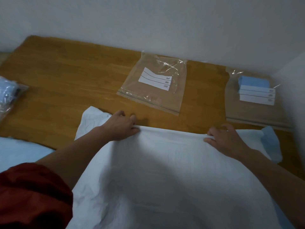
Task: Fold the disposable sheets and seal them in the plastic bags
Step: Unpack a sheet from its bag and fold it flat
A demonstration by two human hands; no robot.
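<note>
The brown wooden tabletop (pixel 66 90) runs from the pale wall (pixel 148 22) down towards me. Over its near half lies the large white disposable sheet (pixel 165 171), crumpled in places, spreading from the bottom of the view up to a straight far edge about midway across the table. At its right end a corner is turned over and shows a light blue side (pixel 270 142).

Beyond that edge, well apart from it, a clear plastic zip bag (pixel 148 98) lies flat against the wall with its zip line facing me and a white label (pixel 156 80) showing lined fields. To the right, in the corner, a second plastic bag (pixel 252 111) lies flat with a folded blue sheet (pixel 254 81) inside it, behind its own white label strips. At the far left edge a third bag (pixel 8 95) holds something pale blue — blurred, so I can't say what.

Low on the left a pale blue surface (pixel 19 152) lies on the table beside the sheet; it may be another sheet.

My red sleeve (pixel 33 195) is pushed up on my left arm. My left hand (pixel 120 126) pinches the sheet's far edge near its left end, thumb on the near side, fingers curled over the far side. My right hand (pixel 226 138) pinches the same edge further right in the same way — both hands rest low on the table.
</note>
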